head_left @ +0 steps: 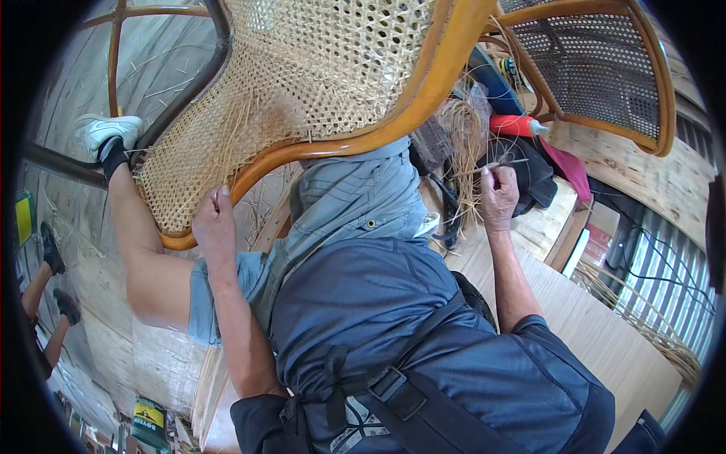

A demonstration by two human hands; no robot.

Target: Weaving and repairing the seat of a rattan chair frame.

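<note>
Nearest the camera, the person's blue-shirted torso fills the lower frame, both forearms reaching away. The left hand [214, 223] is clamped on the near rail of the cane chair frame [423, 98], fingers wrapped over the orange wood, steadying the chair across the lap. The right hand [499, 198], well apart over the tabletop [575, 318], is pinched shut on a thin cane strand [495, 163] drawn from the loose cane bundle [465, 136] just beyond it. The work looks like weaving the woven seat panel [302, 83], its left part showing loose unwoven ends. A next pass would seem to need the strand carried leftward to that unfinished edge. Farther right stands a second chair [605, 68].
</note>
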